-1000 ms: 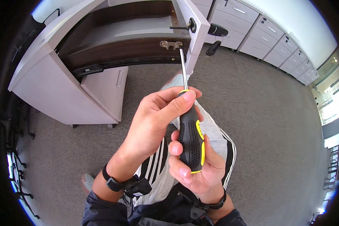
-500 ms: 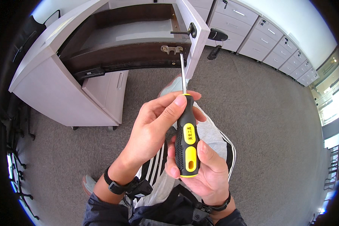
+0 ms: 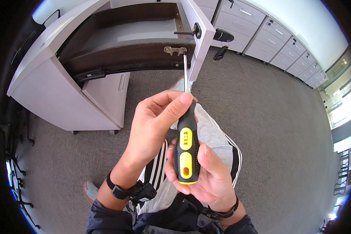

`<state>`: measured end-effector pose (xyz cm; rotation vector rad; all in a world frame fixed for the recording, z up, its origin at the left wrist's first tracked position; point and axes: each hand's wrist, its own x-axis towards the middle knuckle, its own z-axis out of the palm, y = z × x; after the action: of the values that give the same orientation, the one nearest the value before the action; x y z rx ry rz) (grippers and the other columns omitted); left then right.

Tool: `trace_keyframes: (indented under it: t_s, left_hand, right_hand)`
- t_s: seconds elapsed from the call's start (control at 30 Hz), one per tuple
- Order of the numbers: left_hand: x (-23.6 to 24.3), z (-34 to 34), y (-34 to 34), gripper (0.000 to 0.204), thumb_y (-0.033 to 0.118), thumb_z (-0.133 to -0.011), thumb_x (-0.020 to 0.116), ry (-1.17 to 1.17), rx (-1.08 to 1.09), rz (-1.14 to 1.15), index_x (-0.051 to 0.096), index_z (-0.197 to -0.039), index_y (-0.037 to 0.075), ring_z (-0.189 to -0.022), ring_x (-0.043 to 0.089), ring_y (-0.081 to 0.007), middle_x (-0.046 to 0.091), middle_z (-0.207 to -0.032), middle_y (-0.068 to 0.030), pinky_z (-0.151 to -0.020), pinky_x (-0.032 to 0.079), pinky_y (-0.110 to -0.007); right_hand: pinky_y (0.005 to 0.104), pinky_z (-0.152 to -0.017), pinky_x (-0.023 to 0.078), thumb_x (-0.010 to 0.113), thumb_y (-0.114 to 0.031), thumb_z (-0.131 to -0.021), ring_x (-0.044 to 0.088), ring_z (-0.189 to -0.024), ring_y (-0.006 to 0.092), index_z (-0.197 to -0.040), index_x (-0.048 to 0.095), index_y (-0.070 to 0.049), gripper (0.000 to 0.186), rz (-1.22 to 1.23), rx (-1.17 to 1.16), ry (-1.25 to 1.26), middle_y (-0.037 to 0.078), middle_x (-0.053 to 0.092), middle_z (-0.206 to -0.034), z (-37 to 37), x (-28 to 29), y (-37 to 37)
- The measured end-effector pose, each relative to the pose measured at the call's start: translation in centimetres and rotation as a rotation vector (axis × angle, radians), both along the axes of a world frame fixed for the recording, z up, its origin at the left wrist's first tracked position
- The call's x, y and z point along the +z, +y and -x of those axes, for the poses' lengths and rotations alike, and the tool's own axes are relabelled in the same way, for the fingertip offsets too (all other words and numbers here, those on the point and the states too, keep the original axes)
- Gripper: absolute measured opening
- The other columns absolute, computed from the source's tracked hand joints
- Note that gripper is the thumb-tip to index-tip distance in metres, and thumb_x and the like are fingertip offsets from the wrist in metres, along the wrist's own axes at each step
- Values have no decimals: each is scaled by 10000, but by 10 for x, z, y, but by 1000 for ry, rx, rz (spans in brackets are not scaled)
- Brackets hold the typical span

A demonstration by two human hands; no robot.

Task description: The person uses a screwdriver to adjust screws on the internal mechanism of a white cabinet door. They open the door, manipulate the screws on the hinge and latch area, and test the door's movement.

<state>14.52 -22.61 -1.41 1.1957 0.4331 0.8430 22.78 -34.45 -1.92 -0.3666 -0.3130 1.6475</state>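
Note:
A black-and-yellow screwdriver (image 3: pixel 187 156) points away from me, its tip at a screw by a metal bracket (image 3: pixel 174 50) on the dark drawer (image 3: pixel 117 54). My left hand (image 3: pixel 156 121) pinches the top of its handle near the shaft. Lower down, my right hand (image 3: pixel 210 175) cups the handle's end with curled fingers. The pulled-out drawer has a pale front panel (image 3: pixel 202 54) with a round black lock (image 3: pixel 197 30); a black key fob (image 3: pixel 222 36) hangs beside it.
The pale cabinet (image 3: pixel 54 101) stands at left on casters, beside dark chairs (image 3: pixel 23 132). A row of drawer units (image 3: pixel 261 43) lines the back wall. My legs (image 3: pixel 214 132) are below my hands on grey carpet (image 3: pixel 280 156); glass partitions are at far right.
The handle has turned, bringing its yellow pads to the upper side. Both hands and the handle have shifted slightly left; the tip remains by the bracket.

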Motion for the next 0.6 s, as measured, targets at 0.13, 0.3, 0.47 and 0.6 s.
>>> trace_keyframes:
  t_s: [0.13,0.3,0.47,0.6]
  left_hand:
    - [0,0,4,337,309,-924,558,56,-28,-26,615,-962,-22,-634,582,-89,628,-721,-91,-552,450,-177]
    - [4,3,-1,356,320,-943,523,-8,-32,14,602,-992,-23,-623,584,-86,633,-745,-88,-555,464,-176]
    - [2,0,-2,376,328,-962,486,9,-47,-89,592,-1016,-29,-703,601,-99,646,-803,-125,-644,482,-184]
    - [2,-2,-3,400,328,-971,467,-39,-74,-67,582,-1060,-44,-772,594,-95,650,-861,-136,-675,486,-207]
  right_hand:
    - [319,-617,519,438,-411,-966,630,-867,265,-1193,402,5,475,-90,20,15,169,531,-1135,1,-10,-1]
    - [257,-539,478,283,-453,-987,581,-736,278,-1383,200,80,670,-101,109,262,195,466,-1220,5,-5,-4]
    - [238,-525,457,341,-401,-992,546,-696,194,-1333,288,71,585,-146,68,349,145,496,-1063,8,-11,-5]
    - [245,-535,434,392,-417,-979,546,-684,189,-1256,393,59,551,-9,-85,216,131,512,-1010,7,-1,-10]
